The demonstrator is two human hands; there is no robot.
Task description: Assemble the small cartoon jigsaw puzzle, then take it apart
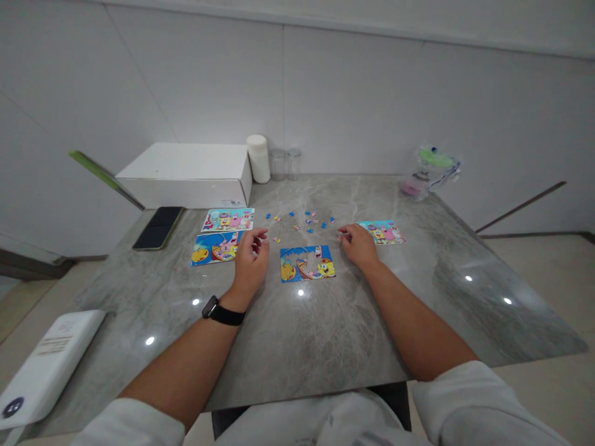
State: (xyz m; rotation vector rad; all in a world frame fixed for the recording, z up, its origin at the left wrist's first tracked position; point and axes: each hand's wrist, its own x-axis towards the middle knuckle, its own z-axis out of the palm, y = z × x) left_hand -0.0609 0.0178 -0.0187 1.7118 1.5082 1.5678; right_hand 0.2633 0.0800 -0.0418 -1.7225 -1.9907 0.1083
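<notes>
A partly filled jigsaw puzzle, blue and yellow with cartoon figures and a gap in its middle, lies between my hands. My left hand, wearing a black watch, rests by the right end of a blue picture card and covers part of it. Its fingers are loosely bent and apart, with nothing visible in them. Beyond the puzzle, several loose puzzle pieces are scattered. My right hand has its fingertips closed at a small pinkish puzzle piece, beside a light blue picture card.
Another light blue card lies behind the left one. A phone and a white box are at left. A white bottle and two glass jars stand by the wall. A plastic bag sits back right; a white device is front left.
</notes>
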